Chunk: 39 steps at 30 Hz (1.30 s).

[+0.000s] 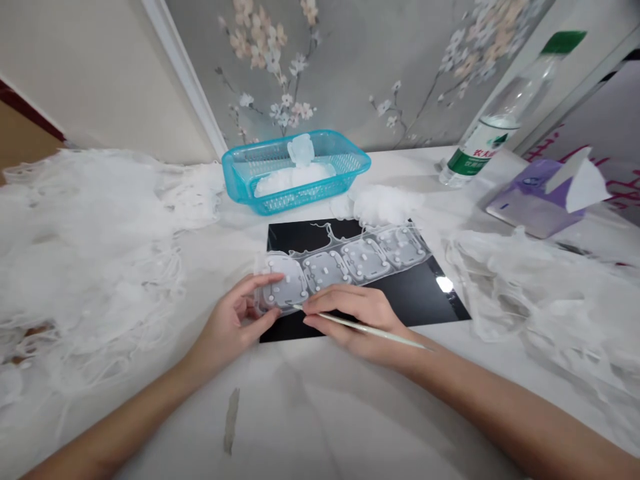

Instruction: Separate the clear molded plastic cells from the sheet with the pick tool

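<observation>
The person's left hand [231,319] holds the left end of a clear plastic strip [367,259], with the thumb and forefinger spread over its end panel. The right hand [363,315] pinches a thin pale stick [373,329], its tip at the near edge of that same panel. The strip, with 4 panels in a row, lies slantwise across a black board [400,295] on the white table [285,413]. Behind the board are a blue basket [287,205] containing white pieces and, just beside it, a white pile [385,204]. Heaps of whitish scraps [100,220] lie on both sides.
</observation>
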Tool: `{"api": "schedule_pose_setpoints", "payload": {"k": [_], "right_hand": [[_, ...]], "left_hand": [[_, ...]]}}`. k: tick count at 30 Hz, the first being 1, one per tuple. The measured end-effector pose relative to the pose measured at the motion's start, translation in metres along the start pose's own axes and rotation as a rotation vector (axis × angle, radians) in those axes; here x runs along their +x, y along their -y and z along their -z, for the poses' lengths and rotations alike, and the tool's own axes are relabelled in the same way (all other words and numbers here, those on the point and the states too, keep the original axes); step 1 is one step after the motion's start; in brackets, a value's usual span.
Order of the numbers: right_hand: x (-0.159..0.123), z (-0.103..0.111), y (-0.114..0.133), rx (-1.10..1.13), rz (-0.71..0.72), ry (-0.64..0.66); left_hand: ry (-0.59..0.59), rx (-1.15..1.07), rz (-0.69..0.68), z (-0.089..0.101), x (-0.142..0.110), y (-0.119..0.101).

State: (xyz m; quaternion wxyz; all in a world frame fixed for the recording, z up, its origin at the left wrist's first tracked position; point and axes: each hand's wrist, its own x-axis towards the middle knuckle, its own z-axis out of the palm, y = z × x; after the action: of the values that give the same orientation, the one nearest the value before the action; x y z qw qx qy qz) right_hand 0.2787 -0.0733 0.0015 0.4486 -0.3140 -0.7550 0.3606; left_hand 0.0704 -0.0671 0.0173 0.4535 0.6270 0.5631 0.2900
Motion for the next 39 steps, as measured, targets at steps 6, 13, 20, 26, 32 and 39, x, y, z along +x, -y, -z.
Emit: {"api": "schedule_pose_setpoints", "payload": {"k": [6, 13, 20, 26, 32, 39], "right_hand": [[0.002, -0.001, 0.001, 0.084, -0.129, 0.046], [0.001, -0.003, -0.001, 0.145, -0.173, 0.055], [0.002, -0.003, 0.000, 0.109, -0.158, 0.057], [0.002, 0.002, 0.001, -0.033, -0.069, 0.170], [0.001, -0.003, -0.001, -0.192, 0.089, 0.256], [0.002, -0.004, -0.001, -0.409, 0.253, 0.291]], "left_hand": [[-0.012, 0.010, -0.004, 0.000, 0.000, -0.002], [-0.011, 0.020, -0.017, 0.000, 0.000, -0.001], [0.005, 0.012, -0.028, 0.000, 0.001, 0.001], [0.027, 0.015, -0.034, 0.001, -0.001, 0.000], [0.080, 0.016, -0.068, 0.002, -0.004, 0.005], [0.081, -0.039, -0.080, 0.003, -0.005, 0.009]]}}
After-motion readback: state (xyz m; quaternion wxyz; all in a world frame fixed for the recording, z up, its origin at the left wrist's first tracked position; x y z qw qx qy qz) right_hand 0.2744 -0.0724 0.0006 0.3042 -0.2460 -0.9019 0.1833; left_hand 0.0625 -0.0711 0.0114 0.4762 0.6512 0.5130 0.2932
